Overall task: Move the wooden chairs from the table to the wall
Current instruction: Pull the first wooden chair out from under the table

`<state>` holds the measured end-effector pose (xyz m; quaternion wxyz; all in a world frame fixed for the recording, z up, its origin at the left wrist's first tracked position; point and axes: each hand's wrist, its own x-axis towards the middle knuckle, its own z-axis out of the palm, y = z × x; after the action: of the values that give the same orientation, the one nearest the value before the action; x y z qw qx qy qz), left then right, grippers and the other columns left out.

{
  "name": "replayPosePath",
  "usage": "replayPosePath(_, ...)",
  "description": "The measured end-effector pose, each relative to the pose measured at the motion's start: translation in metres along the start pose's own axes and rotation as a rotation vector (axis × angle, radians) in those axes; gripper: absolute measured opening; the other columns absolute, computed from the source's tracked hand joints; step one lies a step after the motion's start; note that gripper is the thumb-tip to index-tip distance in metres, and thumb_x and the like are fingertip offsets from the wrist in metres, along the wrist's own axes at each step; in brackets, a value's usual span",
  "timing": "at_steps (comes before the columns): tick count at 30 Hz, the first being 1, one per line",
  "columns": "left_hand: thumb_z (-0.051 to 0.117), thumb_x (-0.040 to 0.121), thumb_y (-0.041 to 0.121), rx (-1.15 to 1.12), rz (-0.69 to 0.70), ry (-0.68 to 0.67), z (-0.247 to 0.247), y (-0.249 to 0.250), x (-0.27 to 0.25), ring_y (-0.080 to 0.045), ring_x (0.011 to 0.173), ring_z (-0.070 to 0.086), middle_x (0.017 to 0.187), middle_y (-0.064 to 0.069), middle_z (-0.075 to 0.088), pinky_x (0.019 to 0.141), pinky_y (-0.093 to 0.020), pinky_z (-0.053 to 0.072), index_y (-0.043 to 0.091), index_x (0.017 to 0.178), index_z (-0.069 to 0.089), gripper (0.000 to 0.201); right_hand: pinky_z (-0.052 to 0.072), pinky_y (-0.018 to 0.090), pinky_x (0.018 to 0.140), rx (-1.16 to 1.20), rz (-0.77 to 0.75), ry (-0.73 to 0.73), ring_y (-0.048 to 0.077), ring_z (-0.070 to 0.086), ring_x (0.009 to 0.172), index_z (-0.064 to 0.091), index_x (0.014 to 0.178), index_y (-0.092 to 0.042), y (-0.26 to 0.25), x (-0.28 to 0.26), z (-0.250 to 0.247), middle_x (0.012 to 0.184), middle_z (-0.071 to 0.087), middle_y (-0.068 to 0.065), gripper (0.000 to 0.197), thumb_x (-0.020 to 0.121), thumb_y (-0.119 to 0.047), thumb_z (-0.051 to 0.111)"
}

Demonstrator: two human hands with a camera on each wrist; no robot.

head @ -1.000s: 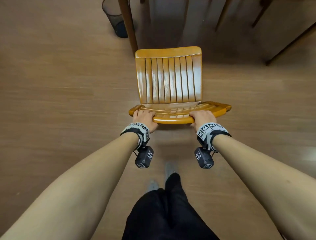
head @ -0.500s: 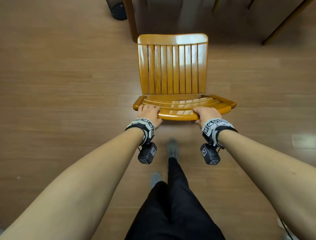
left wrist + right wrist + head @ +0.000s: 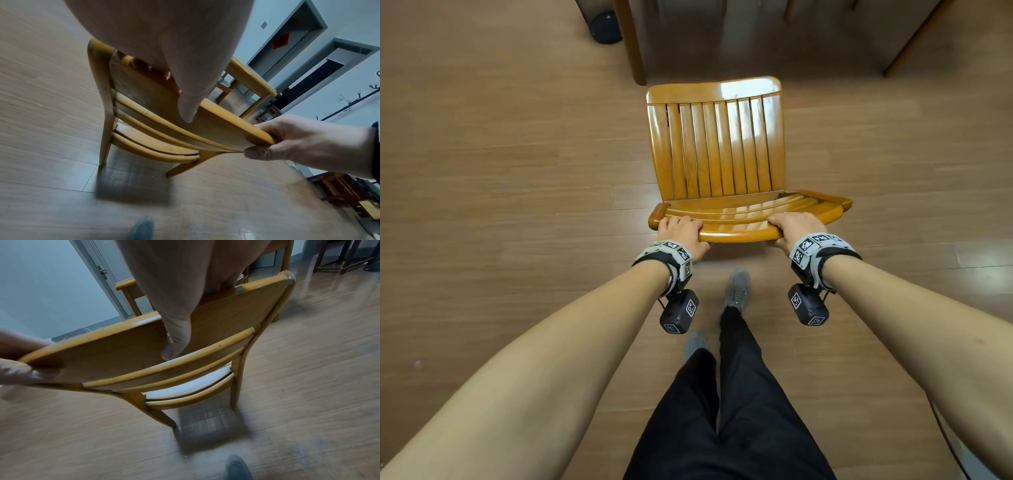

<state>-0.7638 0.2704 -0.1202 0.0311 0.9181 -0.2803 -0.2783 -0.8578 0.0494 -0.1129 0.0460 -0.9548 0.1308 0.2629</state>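
Note:
A honey-coloured wooden chair (image 3: pixel 715 147) with a slatted seat stands on the wood floor just in front of me, its back towards me. My left hand (image 3: pixel 681 229) grips the left end of the top back rail (image 3: pixel 739 234), and my right hand (image 3: pixel 796 226) grips its right end. In the left wrist view my left thumb (image 3: pixel 185 97) lies down the rear of the rail (image 3: pixel 216 126), with my right hand (image 3: pixel 308 142) wrapped round the far end. In the right wrist view my right thumb (image 3: pixel 176 337) presses the rail's rear face (image 3: pixel 123 350).
A table leg (image 3: pixel 633 44) stands just beyond the seat's front edge, a dark bin (image 3: pixel 604 27) left of it, another slanted leg (image 3: pixel 914 37) at top right. The table (image 3: pixel 251 76), dark wooden furniture (image 3: pixel 339 190) and a coat rack (image 3: pixel 349 102) line the wall. My foot (image 3: pixel 736 287) is behind the chair.
The chair has come back from the table with me. The bin and table leg have slid towards the top edge, and one foot now shows stepped forward. Both grips are unchanged.

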Motion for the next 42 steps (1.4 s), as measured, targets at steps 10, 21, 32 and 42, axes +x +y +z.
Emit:
replayPosePath(10, 0.057, 0.091, 0.039, -0.04, -0.058, -0.004, -0.016, 0.011, 0.008, -0.029, 0.126, 0.047, 0.132, -0.004, 0.059, 0.114, -0.046, 0.023, 0.023, 0.133, 0.057, 0.045, 0.055, 0.04, 0.088, -0.04, -0.041, -0.009, 0.027, 0.064, 0.103, 0.065, 0.117, -0.027, 0.014, 0.017, -0.022, 0.11, 0.071, 0.002, 0.024, 0.094, -0.034, 0.067)
replayPosePath(21, 0.057, 0.086, 0.037, -0.057, -0.143, -0.053, -0.031, 0.025, 0.023, -0.025, 0.113, 0.056, 0.115, 0.001, 0.065, 0.109, -0.045, 0.028, 0.028, 0.115, 0.062, 0.03, 0.052, 0.038, 0.078, -0.094, -0.169, -0.029, 0.027, 0.063, 0.095, 0.062, 0.102, -0.022, 0.034, 0.034, -0.046, 0.101, 0.068, 0.002, 0.011, 0.095, -0.031, 0.063)
replayPosePath(32, 0.053, 0.09, 0.033, -0.077, -0.307, -0.097, -0.117, -0.004, -0.011, -0.03, 0.117, 0.058, 0.135, -0.008, 0.059, 0.09, -0.039, 0.049, 0.021, 0.14, 0.053, 0.051, 0.053, 0.041, 0.093, -0.053, -0.375, -0.156, 0.027, 0.062, 0.114, 0.059, 0.134, -0.016, -0.026, 0.05, -0.146, 0.131, 0.063, 0.007, 0.047, 0.096, -0.041, 0.047)
replayPosePath(42, 0.053, 0.091, 0.033, -0.052, -0.501, 0.068, -0.246, -0.129, -0.052, -0.033, 0.125, 0.054, 0.144, -0.01, 0.051, 0.1, -0.043, 0.047, 0.022, 0.147, 0.046, 0.058, 0.053, 0.034, 0.087, -0.108, -0.502, -0.002, 0.028, 0.062, 0.116, 0.052, 0.145, -0.02, -0.166, 0.107, -0.27, 0.135, 0.061, 0.007, 0.056, 0.091, -0.034, 0.055)
